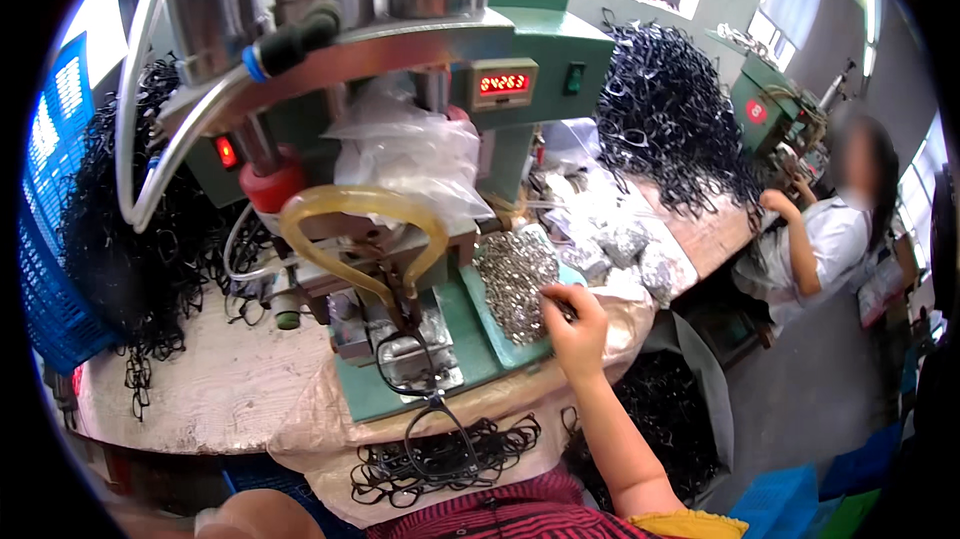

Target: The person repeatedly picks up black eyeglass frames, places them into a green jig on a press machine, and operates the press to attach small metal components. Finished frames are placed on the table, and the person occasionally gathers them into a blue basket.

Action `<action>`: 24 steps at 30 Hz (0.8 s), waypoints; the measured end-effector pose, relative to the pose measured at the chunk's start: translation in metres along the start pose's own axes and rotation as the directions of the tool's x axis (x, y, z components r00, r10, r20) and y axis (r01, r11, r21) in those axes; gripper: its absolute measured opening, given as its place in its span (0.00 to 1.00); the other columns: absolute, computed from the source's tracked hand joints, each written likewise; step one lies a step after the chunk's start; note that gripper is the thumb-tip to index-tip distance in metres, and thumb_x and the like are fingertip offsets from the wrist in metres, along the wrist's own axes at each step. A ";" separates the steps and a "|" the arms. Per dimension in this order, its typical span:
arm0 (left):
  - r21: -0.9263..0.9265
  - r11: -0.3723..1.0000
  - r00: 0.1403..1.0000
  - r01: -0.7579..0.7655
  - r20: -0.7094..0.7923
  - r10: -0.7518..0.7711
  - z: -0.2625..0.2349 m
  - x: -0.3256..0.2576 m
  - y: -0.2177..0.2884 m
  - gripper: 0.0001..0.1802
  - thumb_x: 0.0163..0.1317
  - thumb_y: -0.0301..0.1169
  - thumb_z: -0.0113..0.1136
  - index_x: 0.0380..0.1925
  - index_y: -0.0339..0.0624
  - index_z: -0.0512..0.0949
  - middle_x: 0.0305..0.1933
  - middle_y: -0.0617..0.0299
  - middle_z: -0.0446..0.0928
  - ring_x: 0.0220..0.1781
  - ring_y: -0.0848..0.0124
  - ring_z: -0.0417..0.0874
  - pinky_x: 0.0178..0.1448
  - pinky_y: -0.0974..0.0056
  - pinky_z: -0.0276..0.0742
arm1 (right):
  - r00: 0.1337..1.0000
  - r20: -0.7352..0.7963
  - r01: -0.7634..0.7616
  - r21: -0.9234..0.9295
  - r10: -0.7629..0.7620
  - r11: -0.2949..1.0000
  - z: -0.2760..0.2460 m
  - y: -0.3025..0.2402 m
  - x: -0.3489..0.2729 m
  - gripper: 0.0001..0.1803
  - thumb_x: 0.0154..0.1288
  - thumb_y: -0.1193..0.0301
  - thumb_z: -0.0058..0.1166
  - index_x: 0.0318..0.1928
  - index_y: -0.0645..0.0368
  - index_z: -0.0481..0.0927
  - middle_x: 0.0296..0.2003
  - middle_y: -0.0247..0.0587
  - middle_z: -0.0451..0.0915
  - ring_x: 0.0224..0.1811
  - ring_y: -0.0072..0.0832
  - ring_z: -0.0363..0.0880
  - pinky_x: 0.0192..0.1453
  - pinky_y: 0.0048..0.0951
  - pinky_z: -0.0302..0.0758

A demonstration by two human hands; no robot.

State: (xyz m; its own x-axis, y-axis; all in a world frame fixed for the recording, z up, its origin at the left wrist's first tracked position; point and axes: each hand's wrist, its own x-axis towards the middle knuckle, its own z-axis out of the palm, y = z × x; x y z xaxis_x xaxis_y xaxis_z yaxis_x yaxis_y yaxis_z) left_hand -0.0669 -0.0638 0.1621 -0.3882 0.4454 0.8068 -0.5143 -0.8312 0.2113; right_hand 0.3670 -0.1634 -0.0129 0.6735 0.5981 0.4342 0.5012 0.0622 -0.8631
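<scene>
Head view: right hand [575,324] reaches onto the pile of small silver metal parts [515,279] lying on the green tray [480,329] at the right of the green press machine [430,139]. Fingertips are bunched together on the pile's lower right edge, apparently pinching a small part; exactly what sits between them is too small to tell. Left hand is not in view.

A black eyeglass frame [415,364] sits on the silvery fixture [420,359] under the press head; its long axis runs roughly left-right across the fixture. Below it a second black frame [440,434] hangs off the table edge, over a heap of loose black frames [440,464] on the lap cloth.

Judgement: best picked with fingertips only, lifting one part clear so no neighbours drag along, hand kept away from the press head.

The pile is elongated, its long axis running from upper left to lower right.

A co-worker [820,229] sits at another bench, right.
</scene>
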 end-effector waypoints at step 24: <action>0.928 0.083 0.385 0.364 -0.068 -0.921 -0.034 -0.050 -0.071 0.05 0.51 0.23 0.68 0.28 0.33 0.83 0.45 0.51 0.86 0.42 0.63 0.84 0.49 0.65 0.77 | 0.903 0.430 -0.293 0.634 -0.011 0.716 0.066 -0.125 -0.007 0.27 0.58 0.80 0.62 0.59 0.67 0.70 0.46 0.41 0.81 0.47 0.23 0.81 0.55 0.24 0.74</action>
State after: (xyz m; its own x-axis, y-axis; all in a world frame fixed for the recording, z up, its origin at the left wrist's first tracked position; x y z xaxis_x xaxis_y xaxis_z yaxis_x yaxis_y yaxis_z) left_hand -0.0369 -0.0163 0.0877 0.2720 0.9591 0.0783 0.5256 -0.2162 0.8228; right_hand 0.2637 -0.1223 0.0754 0.3687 0.8829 0.2907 -0.1833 0.3757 -0.9084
